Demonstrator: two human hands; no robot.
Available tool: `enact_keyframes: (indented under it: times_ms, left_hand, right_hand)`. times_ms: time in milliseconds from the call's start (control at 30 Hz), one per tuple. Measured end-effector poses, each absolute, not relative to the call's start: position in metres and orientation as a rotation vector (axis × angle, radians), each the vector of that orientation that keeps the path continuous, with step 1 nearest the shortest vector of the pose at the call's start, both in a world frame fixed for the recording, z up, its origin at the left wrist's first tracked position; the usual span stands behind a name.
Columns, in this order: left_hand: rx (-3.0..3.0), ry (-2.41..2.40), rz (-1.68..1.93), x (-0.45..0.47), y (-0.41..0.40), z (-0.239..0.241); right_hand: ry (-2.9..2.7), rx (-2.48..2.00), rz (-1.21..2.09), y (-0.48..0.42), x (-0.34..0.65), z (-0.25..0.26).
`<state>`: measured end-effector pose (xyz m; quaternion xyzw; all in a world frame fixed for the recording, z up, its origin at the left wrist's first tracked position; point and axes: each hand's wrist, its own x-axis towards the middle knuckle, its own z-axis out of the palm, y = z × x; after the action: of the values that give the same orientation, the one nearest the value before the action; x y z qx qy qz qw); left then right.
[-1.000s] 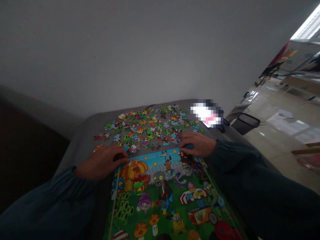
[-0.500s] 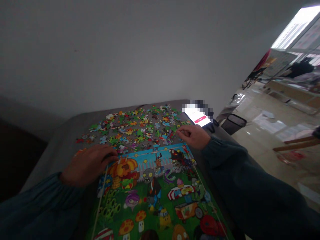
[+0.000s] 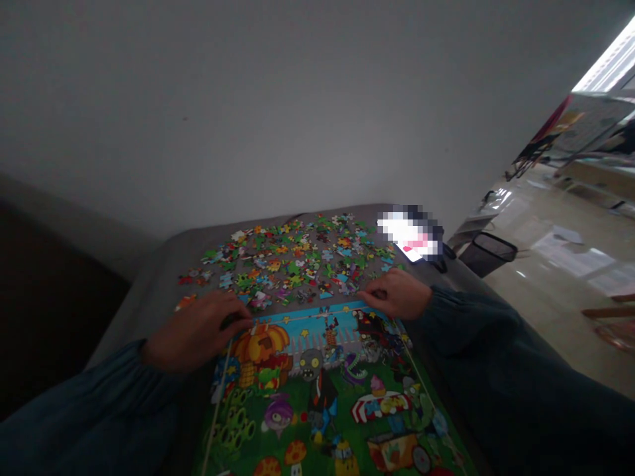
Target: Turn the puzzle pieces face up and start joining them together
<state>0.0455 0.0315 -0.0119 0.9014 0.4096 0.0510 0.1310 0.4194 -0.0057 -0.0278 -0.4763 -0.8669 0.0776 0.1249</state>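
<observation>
A colourful cartoon picture sheet [image 3: 317,390] with zombies, mushrooms and a pumpkin lies flat in front of me. My left hand [image 3: 201,327] is at its top left corner, fingers curled and the thumb and fingertips closed on that corner. At the top right corner is my right hand [image 3: 397,294], its fingers bent into a pinch by the upper edge. Whatever lies between those fingertips is hidden or too small to tell. Just beyond the sheet, many loose jigsaw pieces [image 3: 297,261] are spread in a wide patch.
A grey cloth-like surface [image 3: 153,284] lies under everything and ends at a pale wall [image 3: 297,119]. A phone with a lit, partly blurred screen [image 3: 409,235] rests at the back right, beside dark objects. Off to the right are a tiled floor [image 3: 550,264] and furniture.
My right hand has come from over the pieces down to the sheet's top right corner. My left hand stays at the left corner. The whole view has shifted slightly.
</observation>
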Motion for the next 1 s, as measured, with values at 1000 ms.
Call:
enact_keyframes:
  times_ms: [1000]
  left_hand:
    - [2.803, 1.178, 0.281, 0.074, 0.024, -0.029]
  right_hand:
    - [-2.247, -1.367, 0.097, 0.013, 0.384, -0.046]
